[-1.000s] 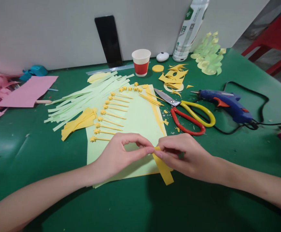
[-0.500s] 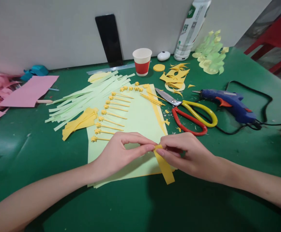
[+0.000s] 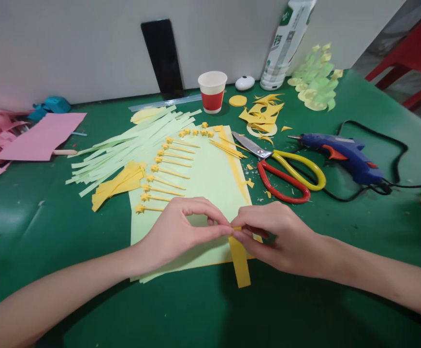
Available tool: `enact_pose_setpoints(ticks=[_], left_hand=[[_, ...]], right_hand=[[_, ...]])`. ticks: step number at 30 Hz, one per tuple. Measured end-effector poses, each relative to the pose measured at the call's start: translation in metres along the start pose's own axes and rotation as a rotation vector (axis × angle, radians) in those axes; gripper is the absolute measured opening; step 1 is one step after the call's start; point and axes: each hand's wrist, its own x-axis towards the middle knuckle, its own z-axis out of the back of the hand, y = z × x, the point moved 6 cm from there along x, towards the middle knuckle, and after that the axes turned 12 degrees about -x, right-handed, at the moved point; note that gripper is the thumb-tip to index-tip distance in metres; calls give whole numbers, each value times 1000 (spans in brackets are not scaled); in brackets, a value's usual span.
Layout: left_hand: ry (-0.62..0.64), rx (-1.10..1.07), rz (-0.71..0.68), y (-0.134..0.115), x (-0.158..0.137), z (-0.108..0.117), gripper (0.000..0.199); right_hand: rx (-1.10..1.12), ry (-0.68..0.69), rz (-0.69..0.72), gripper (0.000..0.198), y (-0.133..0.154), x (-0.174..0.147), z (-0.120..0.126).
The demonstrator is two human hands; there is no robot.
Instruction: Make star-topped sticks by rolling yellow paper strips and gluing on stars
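Between the fingertips of both hands is the top end of a yellow paper strip [image 3: 239, 263], which hangs down past the front edge of the paper stack. My left hand [image 3: 181, 224] pinches it from the left with thumb and forefinger. From the right, my right hand [image 3: 273, 237] pinches the same end. Beneath the hands lie light green paper sheets [image 3: 203, 188]. Several thin yellow paper sticks with star-shaped tips [image 3: 170, 180] are lined up on the sheets, and small yellow paper stars [image 3: 195, 132] sit at their top edge.
Right of the sheets lie scissors [image 3: 290, 174] and a blue glue gun [image 3: 341, 157] with its cord. Green paper strips [image 3: 123, 145], yellow strips [image 3: 118, 186] and pink paper [image 3: 45, 137] lie left. At the back stand a paper cup [image 3: 212, 94], a phone [image 3: 162, 58] and a bottle [image 3: 284, 46].
The yellow strip has swung from slanting rightward to hanging almost straight down. My right fingers have closed in on its top end and moved slightly down.
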Motion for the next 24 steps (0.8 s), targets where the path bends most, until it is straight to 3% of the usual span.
enact_pose_setpoints(ticks=[8, 17, 24], left_hand=[[2, -46, 0, 1, 2, 2, 11], [0, -56, 18, 3, 1, 0, 8], [-19, 164, -164, -9, -1, -1, 4]], right_hand=[[11, -73, -12, 15, 0, 2, 7], [77, -42, -56, 15, -3, 4, 6], [-21, -43, -50, 16, -2, 1, 3]])
